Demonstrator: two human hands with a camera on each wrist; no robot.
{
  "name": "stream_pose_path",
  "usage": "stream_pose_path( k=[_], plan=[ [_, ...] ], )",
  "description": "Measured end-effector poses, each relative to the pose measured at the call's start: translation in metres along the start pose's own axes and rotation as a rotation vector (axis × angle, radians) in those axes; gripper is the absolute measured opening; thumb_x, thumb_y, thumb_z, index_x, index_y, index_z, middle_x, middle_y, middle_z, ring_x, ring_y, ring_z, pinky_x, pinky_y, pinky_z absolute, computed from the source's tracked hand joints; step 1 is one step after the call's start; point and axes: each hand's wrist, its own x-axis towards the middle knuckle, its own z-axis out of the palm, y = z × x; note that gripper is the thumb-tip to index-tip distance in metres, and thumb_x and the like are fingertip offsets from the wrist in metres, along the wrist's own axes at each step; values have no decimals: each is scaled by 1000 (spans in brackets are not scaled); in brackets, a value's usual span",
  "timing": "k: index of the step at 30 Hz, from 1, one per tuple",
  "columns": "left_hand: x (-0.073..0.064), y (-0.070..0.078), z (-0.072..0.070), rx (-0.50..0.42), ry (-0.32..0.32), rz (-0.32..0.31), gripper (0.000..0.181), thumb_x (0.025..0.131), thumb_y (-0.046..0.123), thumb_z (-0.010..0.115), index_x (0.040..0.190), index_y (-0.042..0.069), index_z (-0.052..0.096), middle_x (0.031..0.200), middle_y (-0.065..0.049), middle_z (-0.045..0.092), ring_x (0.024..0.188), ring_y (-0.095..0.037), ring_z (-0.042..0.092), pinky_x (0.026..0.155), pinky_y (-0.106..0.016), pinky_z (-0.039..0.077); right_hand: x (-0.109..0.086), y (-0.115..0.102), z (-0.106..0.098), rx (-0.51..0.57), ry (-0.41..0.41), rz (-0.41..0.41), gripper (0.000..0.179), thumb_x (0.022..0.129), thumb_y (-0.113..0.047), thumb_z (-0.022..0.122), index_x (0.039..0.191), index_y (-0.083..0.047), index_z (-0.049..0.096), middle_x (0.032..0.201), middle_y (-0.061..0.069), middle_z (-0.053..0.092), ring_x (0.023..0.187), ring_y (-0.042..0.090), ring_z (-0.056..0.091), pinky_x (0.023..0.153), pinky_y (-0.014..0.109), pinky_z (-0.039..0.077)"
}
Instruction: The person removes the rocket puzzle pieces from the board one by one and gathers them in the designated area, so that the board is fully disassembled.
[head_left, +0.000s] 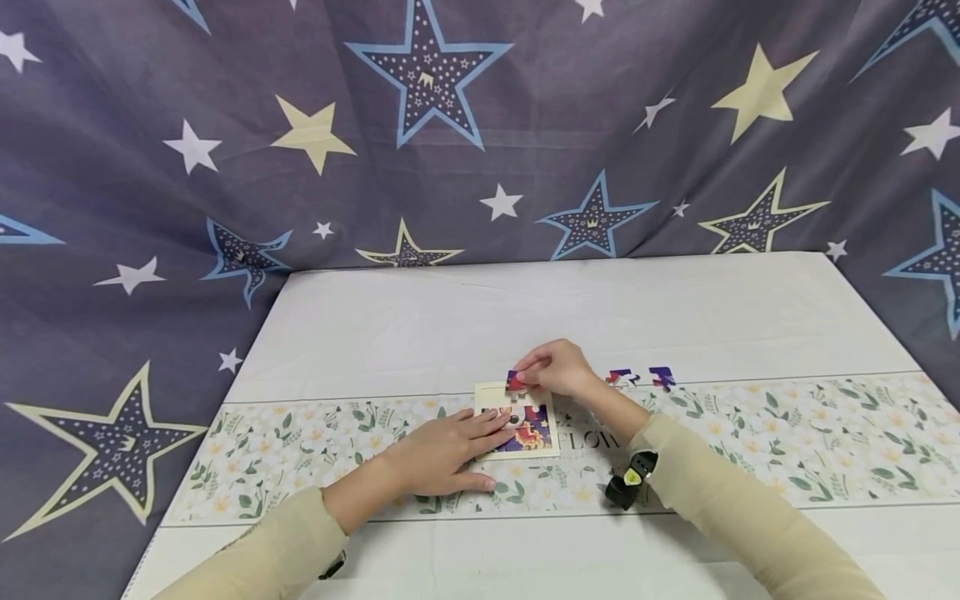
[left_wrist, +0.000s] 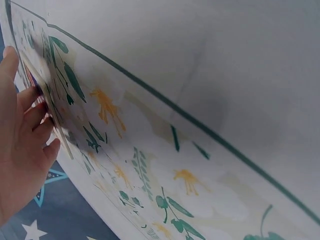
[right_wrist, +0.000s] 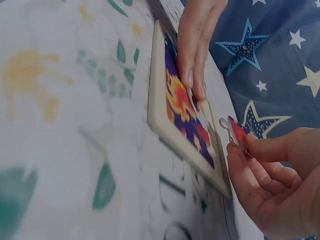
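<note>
A small jigsaw puzzle board (head_left: 555, 442) with a cream frame lies on the table, its lower part filled with a purple, red and yellow picture. My left hand (head_left: 442, 454) rests on the board's left side with straight fingers, fingertips over the picture. At the board's far edge my right hand (head_left: 558, 369) pinches a purple and red puzzle piece (head_left: 513, 382) between thumb and fingers. The right wrist view shows this piece (right_wrist: 238, 131) tilted and held above the frame. Two loose puzzle pieces (head_left: 621, 378) (head_left: 662, 377) lie to the right, beyond the right forearm.
A white tablecloth (head_left: 525, 317) with a floral band (head_left: 787, 442) covers the table. Behind and at both sides hangs a dark curtain (head_left: 450, 192) printed with stars. A black strap (head_left: 622, 492) hangs from the right wrist, close over the cloth.
</note>
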Motion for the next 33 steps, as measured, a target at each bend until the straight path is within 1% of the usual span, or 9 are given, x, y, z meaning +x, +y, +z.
stream_pose_path(
  k=[3, 7, 9, 12, 17, 22, 26, 29, 33],
  plan=[
    [0, -1, 0, -9, 1, -1, 68, 98, 54, 43, 153, 19, 27, 162, -3, 21, 149, -19, 24, 121, -44, 28, -2, 5, -9, 30, -5, 16, 14, 84, -10, 73, 95, -2, 74, 82, 11, 75, 64, 11, 69, 63, 28, 60],
    [1, -1, 1, -37, -2, 3, 65, 99, 51, 42, 154, 19, 26, 162, -2, 21, 150, -20, 22, 122, -44, 26, -6, 14, -25, 60, 3, 41, 18, 85, -8, 72, 101, 0, 73, 86, 14, 75, 66, 14, 71, 67, 31, 61],
    [1, -2, 1, -44, 0, 9, 64, 100, 49, 42, 154, 19, 26, 162, -3, 21, 150, -20, 23, 122, -45, 26, -8, 19, -35, 58, 15, 48, 20, 86, -8, 71, 103, 0, 72, 87, 13, 75, 67, 15, 72, 69, 31, 62],
    [0, -3, 1, -45, 2, 17, 63, 100, 46, 43, 153, 18, 26, 162, -4, 22, 150, -22, 23, 121, -46, 26, -10, 25, -50, 37, 28, 37, 22, 88, -9, 69, 106, 1, 71, 87, 14, 75, 68, 16, 72, 70, 33, 62],
    [1, -3, 2, -31, 3, 18, 62, 101, 46, 42, 154, 18, 25, 162, -4, 21, 150, -21, 23, 122, -46, 25, -11, 34, -66, -40, 53, 29, 21, 89, -12, 67, 106, 0, 72, 84, 10, 75, 68, 15, 71, 66, 29, 60],
    [0, -3, 3, -28, 2, 13, 62, 101, 46, 41, 154, 18, 25, 162, -3, 21, 150, -20, 22, 122, -45, 24, -12, 39, -71, -132, 61, 4, 17, 89, -14, 68, 100, -2, 73, 83, 9, 73, 65, 12, 66, 59, 25, 54],
    [0, -3, 3, -27, 3, 12, 61, 101, 45, 41, 153, 18, 26, 162, -3, 21, 150, -21, 23, 122, -46, 24, -12, 43, -71, -241, 71, -59, 15, 88, -15, 69, 95, -3, 74, 81, 9, 73, 62, 13, 61, 56, 24, 49],
    [0, -2, 2, -26, -2, 7, 61, 101, 45, 41, 154, 18, 26, 162, -3, 20, 150, -20, 22, 122, -45, 24, -12, 44, -70, -331, 95, -109, 12, 87, -14, 70, 92, -5, 75, 81, 8, 73, 64, 13, 58, 58, 24, 47],
    [-1, -2, 1, -23, 1, 8, 61, 101, 45, 41, 154, 18, 26, 162, -4, 21, 150, -21, 23, 122, -46, 25, -14, 43, -68, -402, 131, -189, 8, 86, -11, 71, 87, -5, 76, 80, 9, 73, 66, 13, 59, 60, 23, 46]
  ],
)
